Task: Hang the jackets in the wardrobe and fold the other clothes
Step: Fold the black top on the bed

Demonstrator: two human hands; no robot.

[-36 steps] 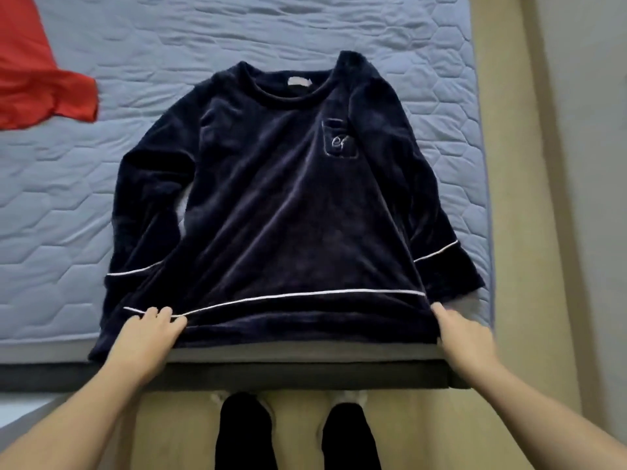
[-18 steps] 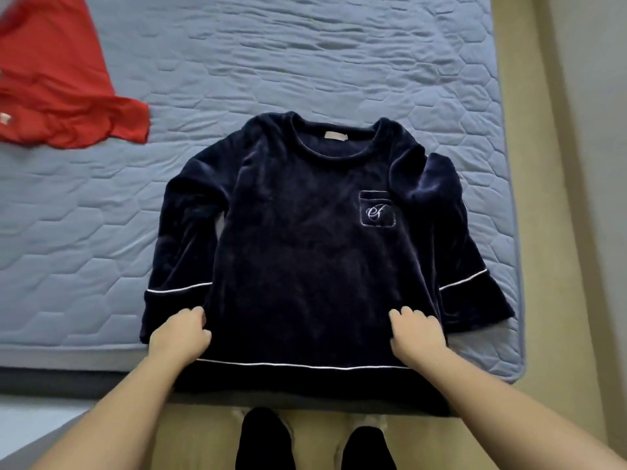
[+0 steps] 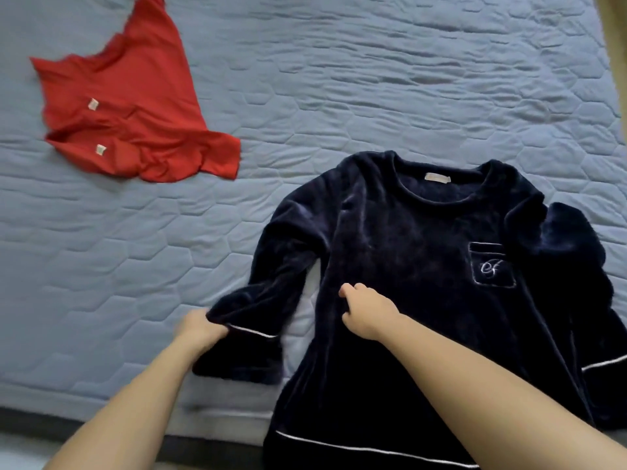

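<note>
A dark navy velvet long-sleeved top (image 3: 424, 266) lies front up on a pale blue quilted mattress cover (image 3: 373, 79), its neckline pointing away from the person and its hem hanging over the near edge of the bed. The left hand (image 3: 198, 329) is clenched round the top's sleeve (image 3: 271, 300) on the person's left side. The fingers are hidden under the cloth just above the thin white piping (image 3: 252, 331) of the cuff, and the velvet is bunched and raised a little at that spot. The right hand (image 3: 368, 312) sits on the body of the top, close to its left edge and just beside the gap between body and sleeve. Its fingers curl down into the pile with the thumb tucked toward the edge, but I cannot tell whether they pinch a fold or merely press on it. On the far side of the chest from that hand is a small outlined chest pocket (image 3: 492, 264) with a stitched monogram. A crumpled red cloth garment (image 3: 135, 123) lies well apart from the top, beyond its left shoulder, touching nothing but the cover.
</note>
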